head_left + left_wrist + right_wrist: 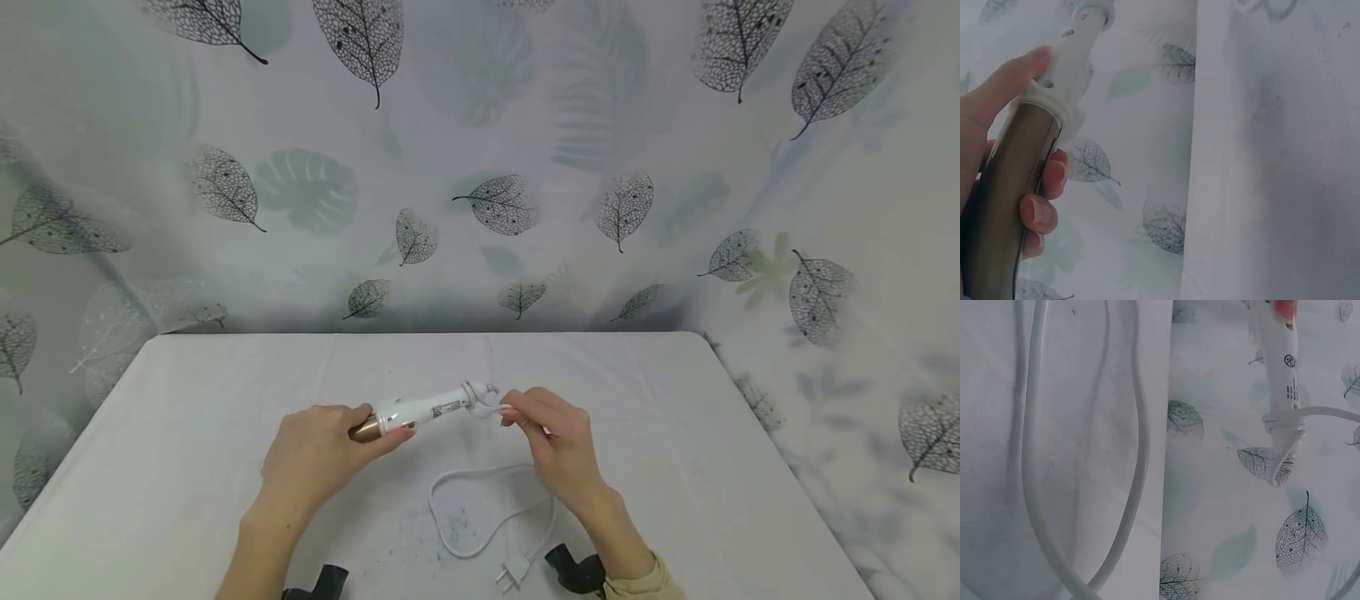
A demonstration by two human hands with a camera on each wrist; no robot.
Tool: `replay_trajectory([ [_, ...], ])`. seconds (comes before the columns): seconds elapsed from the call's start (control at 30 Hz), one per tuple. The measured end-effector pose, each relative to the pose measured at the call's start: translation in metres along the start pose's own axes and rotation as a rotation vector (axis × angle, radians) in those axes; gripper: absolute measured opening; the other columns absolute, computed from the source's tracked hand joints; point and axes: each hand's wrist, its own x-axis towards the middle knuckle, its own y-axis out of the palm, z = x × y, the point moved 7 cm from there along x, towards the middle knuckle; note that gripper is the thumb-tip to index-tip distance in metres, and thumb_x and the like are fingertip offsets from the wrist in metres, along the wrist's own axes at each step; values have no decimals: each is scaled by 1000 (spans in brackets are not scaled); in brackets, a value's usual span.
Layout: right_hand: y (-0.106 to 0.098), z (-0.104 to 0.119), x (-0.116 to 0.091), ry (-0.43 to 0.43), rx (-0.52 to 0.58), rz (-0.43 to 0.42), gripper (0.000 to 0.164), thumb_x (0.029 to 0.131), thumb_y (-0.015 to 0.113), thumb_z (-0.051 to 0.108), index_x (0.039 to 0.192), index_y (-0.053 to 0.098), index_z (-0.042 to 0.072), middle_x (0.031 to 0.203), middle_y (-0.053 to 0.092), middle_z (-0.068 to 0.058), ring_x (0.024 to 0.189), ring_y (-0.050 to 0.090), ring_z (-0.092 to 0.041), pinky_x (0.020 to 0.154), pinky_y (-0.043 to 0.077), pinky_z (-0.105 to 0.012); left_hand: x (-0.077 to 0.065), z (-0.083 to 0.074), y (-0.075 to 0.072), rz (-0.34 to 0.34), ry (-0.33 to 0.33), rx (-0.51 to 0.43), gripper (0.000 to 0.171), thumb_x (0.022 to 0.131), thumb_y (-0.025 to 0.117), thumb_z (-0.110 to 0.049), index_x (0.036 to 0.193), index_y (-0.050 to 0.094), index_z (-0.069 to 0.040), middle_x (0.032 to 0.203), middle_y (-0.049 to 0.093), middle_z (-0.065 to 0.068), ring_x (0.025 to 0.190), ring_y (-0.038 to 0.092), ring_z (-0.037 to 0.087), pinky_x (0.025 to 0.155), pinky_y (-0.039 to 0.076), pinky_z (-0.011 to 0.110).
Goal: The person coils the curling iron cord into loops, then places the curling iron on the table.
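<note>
A white-handled curling iron (420, 411) with a bronze barrel (1013, 181) is held over the table, tilted up toward the right. My left hand (318, 450) grips it at the barrel, fingers curled round it and thumb along the white handle. White cord winds round the handle's end, as the right wrist view shows on the handle (1280, 369). Just right of that end, my right hand (558, 442) pinches the cord between thumb and fingers. The rest of the cord (467, 556) hangs in a loose loop toward the front, ending in a two-pin plug (516, 572).
A white-covered table (225, 375) lies below the hands, with dark specks near its front middle. Leaf-printed cloth (450, 275) hangs behind and at both sides. Black pieces (576, 571) sit by the forearms at the front.
</note>
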Motion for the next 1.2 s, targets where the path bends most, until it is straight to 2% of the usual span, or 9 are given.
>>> replay_trajectory([
  [0.1,-2,-1,0,16,-14,-14,6,89,69,1,94,71,1,77,66,-4,66,58,-12,58,44,-17,-1,-3,2,9,43,7,57,79,72,-66,58,36,-27,52,25,-16,51,20,2,44,19,21],
  [0.2,-3,-1,0,24,-27,-27,5,89,71,5,93,72,2,77,65,-3,65,54,-12,57,42,-18,-1,-6,5,42,74,10,59,78,71,-68,58,34,-27,52,24,-16,50,20,2,45,18,21],
  [0.3,-3,-1,0,38,-36,-32,6,89,71,7,93,73,3,78,65,-2,64,50,-10,57,40,-17,-2,-8,7,56,107,7,58,77,72,-69,58,35,-28,52,23,-17,49,20,1,44,18,21],
  [0.4,-2,-2,0,45,-41,-31,7,90,70,10,93,74,5,78,66,-2,64,50,-9,56,40,-17,-2,-11,6,41,159,12,56,75,75,-67,58,37,-29,51,23,-18,48,21,0,44,18,20],
  [0.6,1,-3,-2,28,-66,-6,13,92,68,16,92,75,5,78,66,-2,62,49,-8,55,39,-15,-3,-18,7,40,258,6,52,76,74,-67,60,43,-28,51,29,-17,47,25,-1,45,21,18],
  [0.73,1,-5,-3,22,-67,0,13,92,68,16,92,75,4,77,65,-2,61,48,-8,54,38,-14,-3,-21,8,57,291,-21,56,76,73,-68,59,38,-28,52,23,-18,48,20,-3,46,19,17],
  [0.9,3,-5,-2,41,-59,24,13,93,68,17,92,75,5,75,65,-1,61,49,-9,54,38,-15,-4,-25,8,36,340,-23,57,77,73,-67,59,36,-27,53,19,-18,49,18,-4,47,16,16],
  [1.1,6,-4,-3,35,-58,50,14,93,67,18,92,74,6,74,64,0,59,47,-9,53,37,-15,-4,-28,13,69,339,-49,57,78,72,-67,58,36,-28,54,20,-19,49,19,-5,47,18,16],
  [1.2,5,-7,-3,79,-73,52,8,92,69,14,90,74,8,72,63,1,58,46,-8,53,36,-14,-5,-31,13,85,351,-81,58,78,73,-67,58,34,-28,54,18,-21,50,17,-7,47,17,15],
])
